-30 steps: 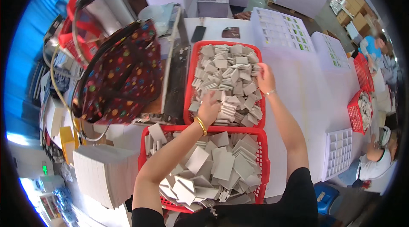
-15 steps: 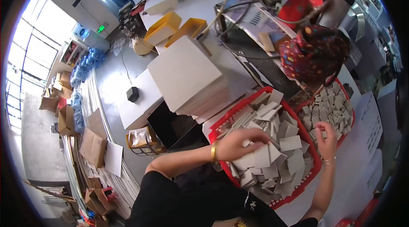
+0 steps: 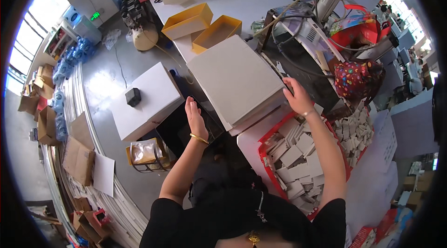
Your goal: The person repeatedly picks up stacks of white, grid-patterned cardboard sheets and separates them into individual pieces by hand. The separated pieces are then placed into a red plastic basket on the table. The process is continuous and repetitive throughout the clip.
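A tall stack of square grey boards [image 3: 237, 78] stands on the table in front of me. My right hand [image 3: 299, 97] is at the stack's right side, thumb and fingers apart. Whether its fingertips touch the boards, I cannot tell. Off the stack's left side, over a black open box [image 3: 179, 131], my left hand [image 3: 197, 120] is raised with its fingers stretched out and holds nothing. Beneath my right forearm is a red basket [image 3: 266, 155] full of small grey-white board pieces [image 3: 292, 156].
Another heap of smaller pieces [image 3: 351, 129] lies farther right. Two yellow-sided trays [image 3: 188, 20] sit behind the stack. A machine with hoses [image 3: 309, 33] and a patterned cloth bag [image 3: 356, 80] are at the right. A white block [image 3: 146, 103] bearing a black cube [image 3: 133, 97] stands left.
Both hands have left the basket area. The left has moved to the stack's left side, the right to its right edge. My view has shifted too.
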### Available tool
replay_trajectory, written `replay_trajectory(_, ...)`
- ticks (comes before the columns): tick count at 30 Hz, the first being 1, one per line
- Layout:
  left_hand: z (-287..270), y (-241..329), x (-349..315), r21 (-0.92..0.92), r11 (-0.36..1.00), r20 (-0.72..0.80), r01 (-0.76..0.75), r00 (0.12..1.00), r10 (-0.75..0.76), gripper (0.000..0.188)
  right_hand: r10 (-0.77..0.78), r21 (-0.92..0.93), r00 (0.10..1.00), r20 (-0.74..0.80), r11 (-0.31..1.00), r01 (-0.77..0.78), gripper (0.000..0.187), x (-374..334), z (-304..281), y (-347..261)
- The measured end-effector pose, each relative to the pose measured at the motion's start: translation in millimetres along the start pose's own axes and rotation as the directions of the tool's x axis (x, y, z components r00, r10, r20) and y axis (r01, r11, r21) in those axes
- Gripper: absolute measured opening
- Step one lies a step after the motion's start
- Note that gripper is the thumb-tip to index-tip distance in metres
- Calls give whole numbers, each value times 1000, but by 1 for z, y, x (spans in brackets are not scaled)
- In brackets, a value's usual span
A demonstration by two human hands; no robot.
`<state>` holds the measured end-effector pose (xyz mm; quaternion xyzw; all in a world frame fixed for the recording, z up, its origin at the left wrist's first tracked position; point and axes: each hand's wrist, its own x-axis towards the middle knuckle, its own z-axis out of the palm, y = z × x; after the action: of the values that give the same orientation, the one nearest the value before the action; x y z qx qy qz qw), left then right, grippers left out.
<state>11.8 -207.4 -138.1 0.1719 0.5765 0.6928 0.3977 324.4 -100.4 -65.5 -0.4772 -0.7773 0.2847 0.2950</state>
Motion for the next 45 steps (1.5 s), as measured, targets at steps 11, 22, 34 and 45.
replay_trajectory(11,18,2,208,166,900,239,-402,902,359,49,297,201,689,-661,955,-218,53,10,95,40)
replay_trajectory(22,40,34,242,598,588,658,-545,753,29,58,699,713,586,-410,646,-272,79,-33,205,-87)
replay_trajectory(34,73,57,248,518,289,854,-805,463,-239,43,737,754,534,-415,607,-251,90,-28,205,-97)
replay_trajectory(45,90,72,237,493,348,870,-797,436,-231,40,735,824,549,-399,550,-138,83,-33,194,-97)
